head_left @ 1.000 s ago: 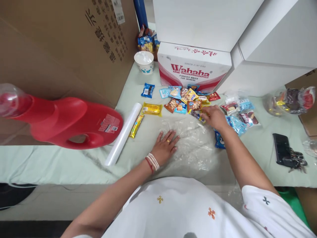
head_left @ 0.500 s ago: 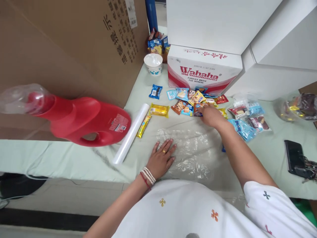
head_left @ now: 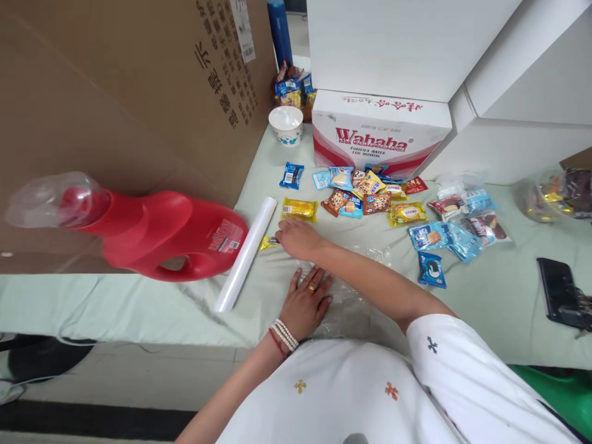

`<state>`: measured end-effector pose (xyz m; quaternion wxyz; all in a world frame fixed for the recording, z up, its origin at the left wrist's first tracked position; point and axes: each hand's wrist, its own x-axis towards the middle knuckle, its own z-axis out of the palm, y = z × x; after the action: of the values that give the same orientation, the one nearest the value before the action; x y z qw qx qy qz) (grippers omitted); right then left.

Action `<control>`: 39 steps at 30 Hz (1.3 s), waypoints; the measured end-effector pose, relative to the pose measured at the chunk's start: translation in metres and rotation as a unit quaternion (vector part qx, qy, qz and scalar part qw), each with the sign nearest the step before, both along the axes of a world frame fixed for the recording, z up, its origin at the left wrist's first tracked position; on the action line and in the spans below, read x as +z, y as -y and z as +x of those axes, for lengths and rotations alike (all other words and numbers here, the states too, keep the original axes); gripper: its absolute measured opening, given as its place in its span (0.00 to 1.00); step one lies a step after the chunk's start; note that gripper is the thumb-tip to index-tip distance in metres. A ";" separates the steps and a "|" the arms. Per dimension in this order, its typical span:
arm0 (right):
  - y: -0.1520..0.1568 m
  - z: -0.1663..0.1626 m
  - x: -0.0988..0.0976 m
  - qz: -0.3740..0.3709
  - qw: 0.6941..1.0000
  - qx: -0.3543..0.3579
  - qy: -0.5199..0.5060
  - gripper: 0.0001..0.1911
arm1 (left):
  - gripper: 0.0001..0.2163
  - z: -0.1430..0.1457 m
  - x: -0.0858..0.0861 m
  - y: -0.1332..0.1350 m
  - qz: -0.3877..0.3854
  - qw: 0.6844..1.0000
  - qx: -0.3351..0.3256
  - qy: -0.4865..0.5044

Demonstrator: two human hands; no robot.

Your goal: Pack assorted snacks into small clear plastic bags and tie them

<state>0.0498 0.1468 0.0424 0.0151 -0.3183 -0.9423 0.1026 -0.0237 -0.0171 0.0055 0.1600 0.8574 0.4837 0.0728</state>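
My left hand [head_left: 307, 301] lies flat with fingers spread on a sheet of clear plastic film [head_left: 351, 296] spread over the pale green table [head_left: 139, 302]. My right arm crosses over it, and my right hand [head_left: 298, 238] rests on a long yellow snack bar [head_left: 267, 243], fingers curled onto its right end beside a white roll of film [head_left: 246, 253]. A yellow packet [head_left: 299, 209] lies just behind that hand. Several small snack packets [head_left: 365, 194] lie scattered further back and to the right.
A red detergent jug [head_left: 152, 234] lies on its side at the left against a big cardboard box [head_left: 115, 92]. A Wahaha carton [head_left: 377, 132], white boxes [head_left: 462, 61] and a paper cup [head_left: 285, 124] stand behind. A black phone [head_left: 557, 291] with keys lies at the right.
My right hand has left the pile of packets at the middle right and swung left across my left hand to the yellow snack bar. My left hand stays on the film.
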 end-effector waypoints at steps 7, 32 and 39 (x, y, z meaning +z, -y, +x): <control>-0.052 0.114 0.027 0.067 0.976 -0.206 0.000 0.19 | 0.22 0.001 -0.001 0.001 0.030 1.000 -0.005 0.007; -0.090 0.283 0.035 0.025 0.844 -0.528 -0.088 0.20 | 0.22 -0.003 0.000 0.001 0.021 1.000 0.008 0.002; -0.127 0.297 0.026 -0.008 0.909 -0.418 -0.010 0.22 | 0.22 -0.001 0.000 0.000 0.025 1.000 0.005 -0.005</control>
<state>0.3470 0.2739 0.0687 0.0632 -0.6819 -0.7222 0.0971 -0.0250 -0.0168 0.0055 0.1356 0.8589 0.4872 0.0812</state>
